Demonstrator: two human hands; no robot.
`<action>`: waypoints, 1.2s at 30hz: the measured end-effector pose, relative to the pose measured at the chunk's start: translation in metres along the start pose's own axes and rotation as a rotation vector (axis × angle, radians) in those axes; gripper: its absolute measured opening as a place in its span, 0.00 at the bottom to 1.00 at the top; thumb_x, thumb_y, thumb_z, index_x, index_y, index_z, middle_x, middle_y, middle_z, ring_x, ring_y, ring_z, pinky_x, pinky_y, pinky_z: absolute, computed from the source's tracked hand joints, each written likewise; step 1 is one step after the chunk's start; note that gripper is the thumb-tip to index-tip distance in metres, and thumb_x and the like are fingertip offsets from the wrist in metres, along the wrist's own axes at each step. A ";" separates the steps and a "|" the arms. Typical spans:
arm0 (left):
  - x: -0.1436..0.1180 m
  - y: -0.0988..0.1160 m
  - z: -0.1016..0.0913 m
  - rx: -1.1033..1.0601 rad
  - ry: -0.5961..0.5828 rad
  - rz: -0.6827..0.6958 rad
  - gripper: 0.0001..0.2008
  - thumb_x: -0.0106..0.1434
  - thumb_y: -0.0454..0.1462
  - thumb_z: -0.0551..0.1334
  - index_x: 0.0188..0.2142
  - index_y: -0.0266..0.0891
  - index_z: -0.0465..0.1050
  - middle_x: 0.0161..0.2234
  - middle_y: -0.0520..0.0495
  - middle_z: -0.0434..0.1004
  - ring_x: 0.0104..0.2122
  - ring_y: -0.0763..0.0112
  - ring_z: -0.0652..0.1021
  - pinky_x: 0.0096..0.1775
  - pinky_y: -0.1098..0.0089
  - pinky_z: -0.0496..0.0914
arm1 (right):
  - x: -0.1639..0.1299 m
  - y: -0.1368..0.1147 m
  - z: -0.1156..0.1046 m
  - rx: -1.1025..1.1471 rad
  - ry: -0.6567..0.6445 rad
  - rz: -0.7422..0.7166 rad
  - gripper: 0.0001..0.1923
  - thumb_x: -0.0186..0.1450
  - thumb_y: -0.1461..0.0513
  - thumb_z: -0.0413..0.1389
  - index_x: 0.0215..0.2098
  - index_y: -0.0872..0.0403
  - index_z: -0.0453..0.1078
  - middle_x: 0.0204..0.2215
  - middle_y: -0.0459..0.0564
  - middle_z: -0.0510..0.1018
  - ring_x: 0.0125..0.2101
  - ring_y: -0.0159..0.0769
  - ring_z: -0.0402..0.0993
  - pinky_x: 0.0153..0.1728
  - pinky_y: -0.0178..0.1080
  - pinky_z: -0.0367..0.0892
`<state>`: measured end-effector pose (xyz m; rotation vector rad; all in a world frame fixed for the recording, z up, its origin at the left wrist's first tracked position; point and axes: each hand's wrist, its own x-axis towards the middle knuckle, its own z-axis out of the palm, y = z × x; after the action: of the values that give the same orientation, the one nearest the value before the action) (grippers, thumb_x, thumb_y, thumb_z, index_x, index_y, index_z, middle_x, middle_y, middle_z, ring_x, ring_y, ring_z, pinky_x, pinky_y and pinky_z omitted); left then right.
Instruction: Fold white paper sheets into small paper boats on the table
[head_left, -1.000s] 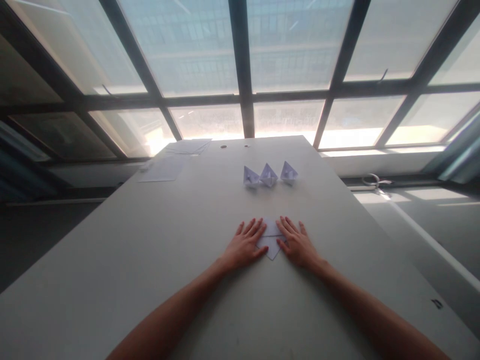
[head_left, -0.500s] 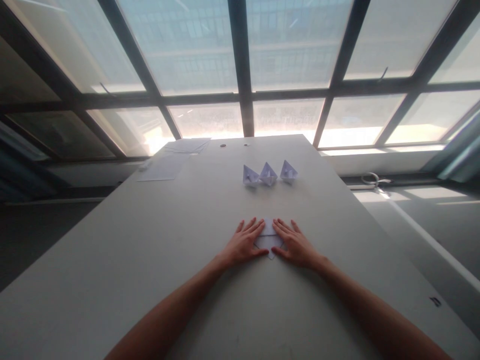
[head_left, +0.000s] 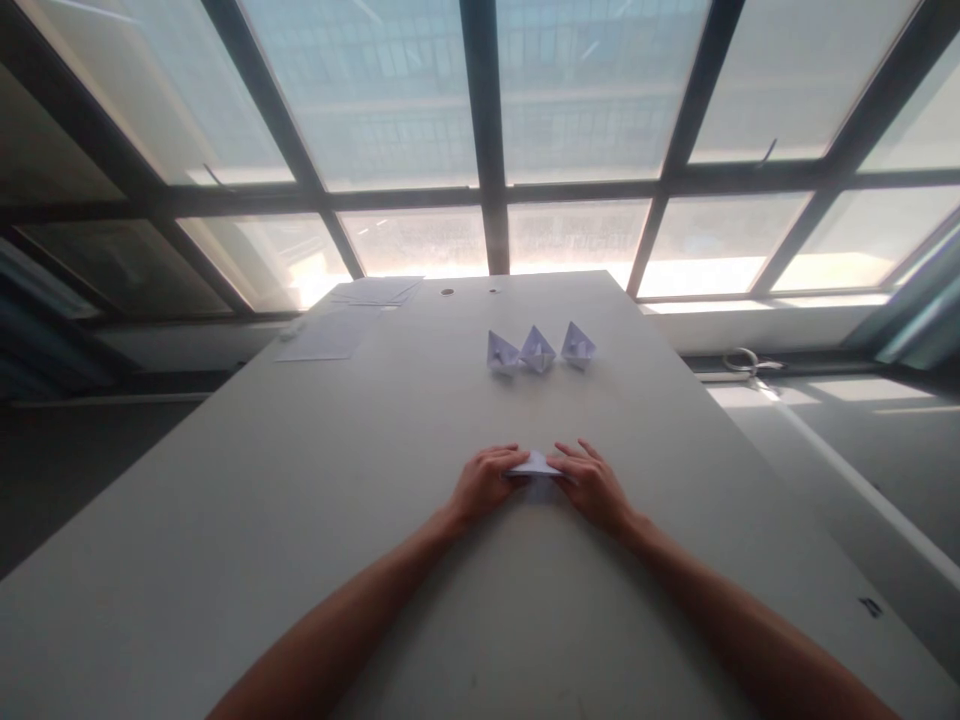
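Observation:
A small folded piece of white paper (head_left: 537,464) is held between my two hands, low over the table. My left hand (head_left: 487,482) pinches its left end, with the thumb at the near side and the fingers beyond. At the right end, my right hand (head_left: 594,485) grips it the same way, a couple of its fingers lifted off. My fingers hide both ends of the paper. Farther back stand three folded paper boats: a left one (head_left: 502,354), a middle one (head_left: 538,350) and a right one (head_left: 578,345).
All of this is on a long white table (head_left: 360,450). Flat white paper sheets (head_left: 322,335) lie at its far left. Two small round holes, one a dark hole (head_left: 448,292), show near the far edge. Large windows (head_left: 397,100) rise behind, and a dark mark (head_left: 871,606) is at the right.
Both hands went from lying flat on the paper to gripping its ends. The paper has been tilted up or folded over and now looks like a narrow strip. The boats have not moved.

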<state>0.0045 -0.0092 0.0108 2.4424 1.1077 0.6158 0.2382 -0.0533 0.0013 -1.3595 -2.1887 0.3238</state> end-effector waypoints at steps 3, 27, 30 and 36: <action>0.000 0.003 -0.003 -0.056 0.081 0.040 0.16 0.68 0.48 0.57 0.48 0.48 0.78 0.46 0.51 0.81 0.49 0.63 0.78 0.53 0.62 0.71 | 0.001 -0.002 -0.004 0.003 0.067 -0.053 0.18 0.71 0.63 0.47 0.55 0.44 0.71 0.50 0.46 0.79 0.57 0.37 0.69 0.63 0.48 0.53; -0.005 0.004 -0.002 0.337 -0.251 0.121 0.33 0.70 0.51 0.48 0.70 0.43 0.44 0.70 0.48 0.43 0.69 0.61 0.45 0.66 0.56 0.42 | -0.003 -0.013 -0.003 -0.316 -0.231 0.014 0.35 0.67 0.58 0.46 0.70 0.61 0.47 0.69 0.59 0.48 0.68 0.48 0.39 0.65 0.59 0.34; -0.005 0.003 0.003 0.349 -0.233 0.115 0.30 0.73 0.50 0.43 0.70 0.44 0.43 0.70 0.48 0.43 0.69 0.63 0.44 0.66 0.56 0.41 | -0.005 -0.026 0.000 -0.309 -0.169 0.005 0.34 0.70 0.56 0.42 0.70 0.63 0.44 0.69 0.58 0.46 0.69 0.45 0.36 0.66 0.56 0.31; -0.004 0.003 0.005 0.338 -0.246 0.098 0.26 0.74 0.43 0.42 0.70 0.45 0.43 0.70 0.50 0.43 0.69 0.66 0.45 0.66 0.56 0.41 | -0.006 -0.035 0.015 -0.224 -0.258 -0.052 0.36 0.72 0.48 0.37 0.70 0.62 0.42 0.69 0.57 0.42 0.69 0.43 0.36 0.67 0.52 0.34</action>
<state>0.0068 -0.0146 0.0067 2.7785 1.0668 0.1532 0.2056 -0.0740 0.0034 -1.4423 -2.5328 0.2517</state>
